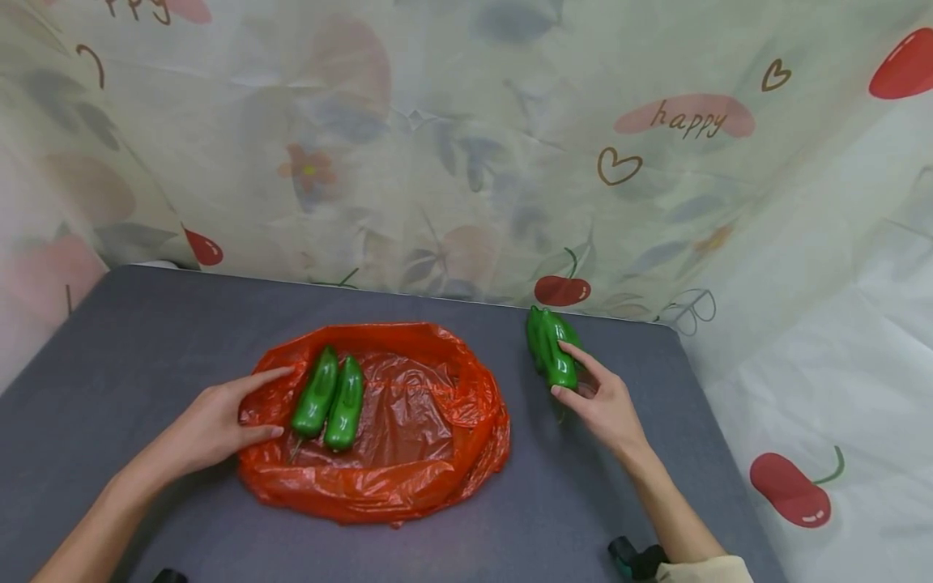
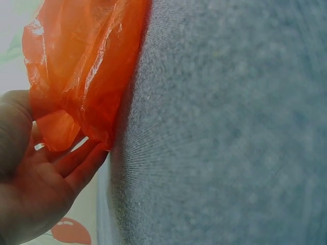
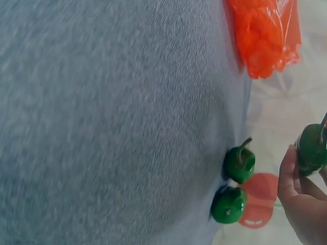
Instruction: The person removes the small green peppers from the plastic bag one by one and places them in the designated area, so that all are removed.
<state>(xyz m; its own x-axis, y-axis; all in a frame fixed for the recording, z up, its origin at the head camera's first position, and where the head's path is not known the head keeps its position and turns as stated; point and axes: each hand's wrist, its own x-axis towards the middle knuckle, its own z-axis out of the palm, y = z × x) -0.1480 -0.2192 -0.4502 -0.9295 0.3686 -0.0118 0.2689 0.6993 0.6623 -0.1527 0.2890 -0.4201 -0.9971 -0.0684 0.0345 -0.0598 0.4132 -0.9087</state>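
Observation:
My right hand [image 1: 605, 405] grips a long green pepper [image 1: 557, 352] between thumb and fingers at the table's far right. In the right wrist view this pepper [image 3: 310, 148] is raised off the table, with two more green peppers [image 3: 239, 164] lying on the cloth beneath. An open red plastic bag [image 1: 430, 494] with a rolled-down rim sits in the middle. Two green peppers [image 1: 317, 397] lie side by side in its left part. At the bag's left side, my left hand [image 1: 219, 421] holds the rim, its thumb and index finger spread apart.
A dark grey cloth covers the table [image 1: 146, 340]. Behind it hangs a printed curtain [image 1: 452, 162], which also runs down the right side. A dark strap-like device [image 1: 637, 559] is at my right wrist, above a pale sleeve [image 1: 703, 571].

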